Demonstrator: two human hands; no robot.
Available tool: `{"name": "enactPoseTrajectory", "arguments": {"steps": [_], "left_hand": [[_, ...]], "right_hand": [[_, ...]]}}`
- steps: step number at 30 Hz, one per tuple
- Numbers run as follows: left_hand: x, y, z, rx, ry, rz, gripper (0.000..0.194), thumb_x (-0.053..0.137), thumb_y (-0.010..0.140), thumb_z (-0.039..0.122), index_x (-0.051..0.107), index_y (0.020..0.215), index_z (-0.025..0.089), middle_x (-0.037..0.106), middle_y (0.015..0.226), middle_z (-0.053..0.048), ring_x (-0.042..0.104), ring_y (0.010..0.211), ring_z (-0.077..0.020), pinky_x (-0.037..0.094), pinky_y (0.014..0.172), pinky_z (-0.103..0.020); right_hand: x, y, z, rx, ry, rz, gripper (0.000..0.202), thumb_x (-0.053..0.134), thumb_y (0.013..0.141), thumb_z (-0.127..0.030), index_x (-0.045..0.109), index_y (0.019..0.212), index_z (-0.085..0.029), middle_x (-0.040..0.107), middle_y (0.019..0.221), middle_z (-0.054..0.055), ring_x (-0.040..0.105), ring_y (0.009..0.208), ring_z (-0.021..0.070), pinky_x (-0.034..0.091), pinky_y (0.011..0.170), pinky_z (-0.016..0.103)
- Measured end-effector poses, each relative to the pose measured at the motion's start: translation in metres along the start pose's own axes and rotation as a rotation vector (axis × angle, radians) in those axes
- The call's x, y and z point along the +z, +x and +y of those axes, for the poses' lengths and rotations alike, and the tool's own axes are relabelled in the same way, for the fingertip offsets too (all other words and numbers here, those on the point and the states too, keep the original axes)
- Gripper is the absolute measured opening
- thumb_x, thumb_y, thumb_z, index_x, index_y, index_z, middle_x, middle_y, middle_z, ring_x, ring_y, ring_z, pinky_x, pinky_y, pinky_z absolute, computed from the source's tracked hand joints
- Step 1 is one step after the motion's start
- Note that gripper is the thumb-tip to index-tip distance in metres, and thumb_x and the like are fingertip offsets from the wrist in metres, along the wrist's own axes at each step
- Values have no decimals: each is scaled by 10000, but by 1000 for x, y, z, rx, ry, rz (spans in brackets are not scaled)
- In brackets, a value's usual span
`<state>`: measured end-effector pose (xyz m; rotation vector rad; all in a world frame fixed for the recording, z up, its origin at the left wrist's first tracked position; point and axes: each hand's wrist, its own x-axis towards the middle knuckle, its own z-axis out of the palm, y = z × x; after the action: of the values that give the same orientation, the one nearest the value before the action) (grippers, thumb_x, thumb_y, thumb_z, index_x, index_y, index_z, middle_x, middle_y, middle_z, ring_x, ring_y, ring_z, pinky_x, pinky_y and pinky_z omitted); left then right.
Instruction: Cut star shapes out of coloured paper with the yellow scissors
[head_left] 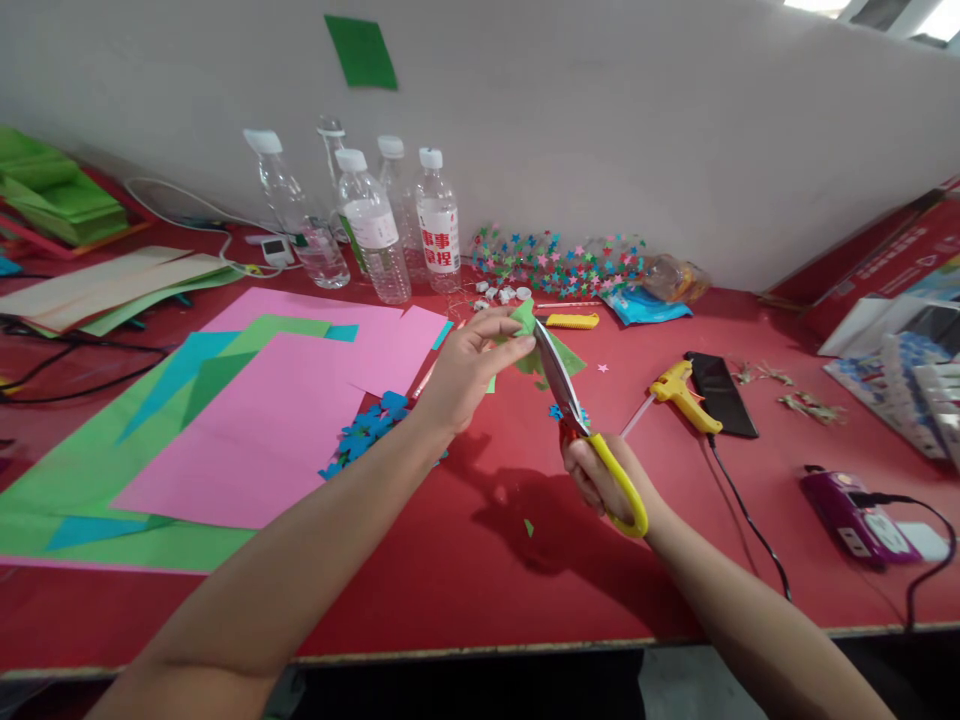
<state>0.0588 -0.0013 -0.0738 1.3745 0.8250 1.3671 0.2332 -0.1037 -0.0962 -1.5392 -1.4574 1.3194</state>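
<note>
Between the fingertips of my left hand point(469, 370) is a small piece of green paper point(524, 317), held above the table. My right hand point(600, 470) grips yellow-handled scissors point(619, 485), whose blades point up and left and meet the paper's edge. Another green paper piece point(566, 355) shows behind the blades; whether it joins the held one I cannot tell. Below lies a tiny green scrap point(529, 527). Blue paper flower cut-outs point(364, 432) are heaped beside my left forearm, and a few more blue bits lie behind the scissors.
Pink sheets point(255, 430) and green sheets cover the left of the red table point(450, 600). Plastic bottles point(375, 240) stand along the wall. A yellow utility knife point(572, 321) lies beyond my hands. To the right are a yellow glue gun point(684, 393), a black phone point(721, 393) and a purple power strip point(859, 515).
</note>
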Motion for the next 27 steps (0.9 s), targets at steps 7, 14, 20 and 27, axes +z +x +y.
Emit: {"name": "enactPoseTrajectory", "arguments": {"steps": [7, 14, 20, 27], "left_hand": [[-3, 2, 5, -8, -83, 74, 58, 682, 737, 233, 637, 726, 197, 661, 1133, -33, 562, 1166, -213, 354, 1070, -408], [-12, 3, 12, 149, 181, 42, 91, 627, 800, 261, 622, 729, 205, 617, 1182, -42, 525, 1198, -219, 342, 1081, -407], [-17, 5, 17, 195, 278, 5, 86, 644, 784, 253, 622, 716, 207, 590, 1192, -49, 498, 1215, -239, 348, 1073, -416], [-16, 5, 17, 166, 321, 12, 84, 611, 793, 237, 601, 719, 200, 595, 1155, -56, 518, 1179, -233, 348, 1070, -418]], "right_hand": [[-1, 3, 13, 13, 45, -15, 357, 533, 784, -539, 416, 643, -233, 347, 384, -99, 324, 295, 73, 298, 318, 207], [-6, 1, 11, -56, 51, -84, 385, 492, 814, -583, 417, 676, -231, 354, 398, -96, 314, 310, 75, 295, 347, 218], [-9, 1, 12, -90, -8, -133, 414, 467, 834, -595, 411, 657, -225, 374, 384, -79, 330, 326, 77, 292, 380, 221], [-9, 3, 20, -121, -16, -116, 497, 468, 831, -695, 399, 694, -223, 387, 424, -74, 333, 355, 79, 275, 392, 227]]}}
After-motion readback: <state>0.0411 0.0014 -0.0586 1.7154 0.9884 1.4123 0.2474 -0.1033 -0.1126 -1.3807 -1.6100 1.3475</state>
